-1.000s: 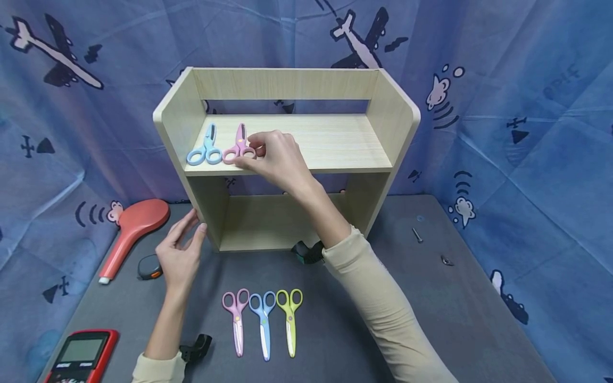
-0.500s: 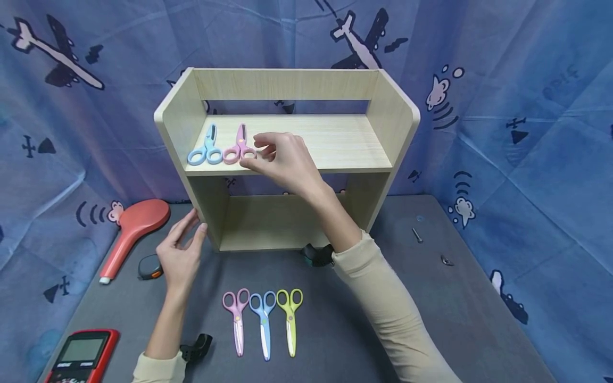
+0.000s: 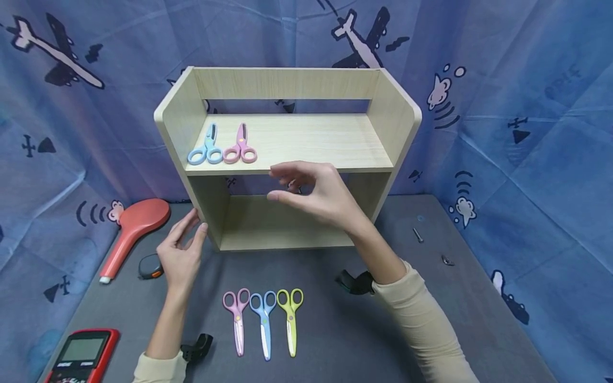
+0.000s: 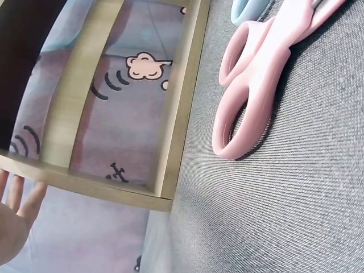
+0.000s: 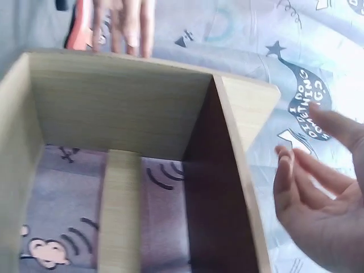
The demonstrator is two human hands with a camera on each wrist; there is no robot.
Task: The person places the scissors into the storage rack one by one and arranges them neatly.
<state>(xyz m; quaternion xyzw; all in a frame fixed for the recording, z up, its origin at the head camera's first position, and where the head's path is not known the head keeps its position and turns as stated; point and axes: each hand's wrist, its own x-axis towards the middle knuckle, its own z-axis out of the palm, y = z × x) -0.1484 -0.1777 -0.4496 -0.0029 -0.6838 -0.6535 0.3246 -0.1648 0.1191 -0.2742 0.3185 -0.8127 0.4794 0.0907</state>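
Note:
On the upper board of a pale wooden shelf (image 3: 306,143) lie light blue scissors (image 3: 209,146) and, just right of them, pink scissors (image 3: 240,146), blades pointing back. My right hand (image 3: 321,194) is in front of the shelf, fingers loosely bent and thumb apart, holding nothing. The left hand (image 3: 182,252) rests its fingertips against the shelf's left side; the left wrist view shows those fingers (image 4: 31,199) at the panel edge. Before the shelf, a row on the table has pink scissors (image 3: 236,322), blue scissors (image 3: 263,324) and yellow scissors (image 3: 290,322), handles toward the shelf.
Left of the shelf are a red paddle-shaped object (image 3: 136,229) and a small black tape measure (image 3: 150,266). A red multimeter (image 3: 83,356) lies at the front left. On the right side are a screw (image 3: 417,235) and a small metal piece (image 3: 447,260). Patterned cloth hangs behind.
My right hand has left the pink scissors on the upper board and moved right and down toward me, its fingers spreading wider. The left hand stays at the shelf's side.

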